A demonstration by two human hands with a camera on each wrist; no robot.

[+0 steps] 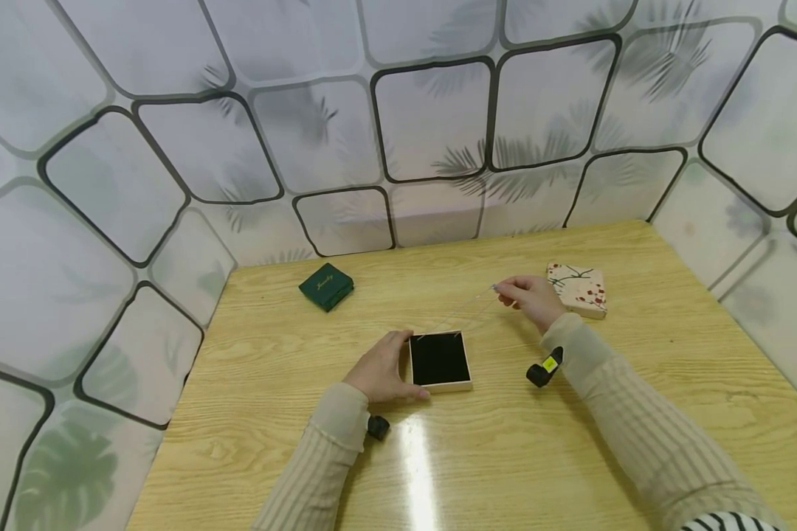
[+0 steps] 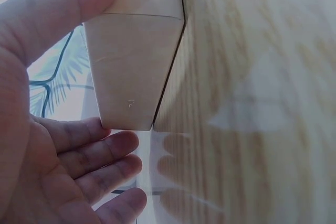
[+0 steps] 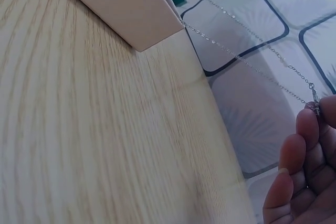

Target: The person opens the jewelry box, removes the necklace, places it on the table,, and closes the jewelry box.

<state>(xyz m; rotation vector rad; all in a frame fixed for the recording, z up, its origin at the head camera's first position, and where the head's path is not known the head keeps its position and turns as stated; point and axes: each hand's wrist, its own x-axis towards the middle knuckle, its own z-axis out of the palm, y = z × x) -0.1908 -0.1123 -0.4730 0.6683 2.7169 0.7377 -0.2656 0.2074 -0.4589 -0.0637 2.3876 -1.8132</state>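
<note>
One fine metal chain (image 3: pixel 226 12) is stretching in two slender strands of tiny links between the right hand (image 1: pixel 530 299) and one square open box (image 1: pixel 446 386); the box is showing smooth, pale walls and a flat black lining (image 1: pixel 440 359), and is resting near the middle of the woodgrain tabletop (image 1: pixel 239 413); the left hand (image 1: pixel 384 372) is gripping its left side between thumb and fingers; well apart from it, the right hand is pinching the chain's end between its fingertips; two more boxes are lying farther back, making three: one dark green box (image 1: pixel 327 286) with gold lettering, one pale box (image 1: pixel 576 290) bearing printed red blossoms; two ribbed knit sleeves (image 1: pixel 644 428) are covering the forearms.
</note>
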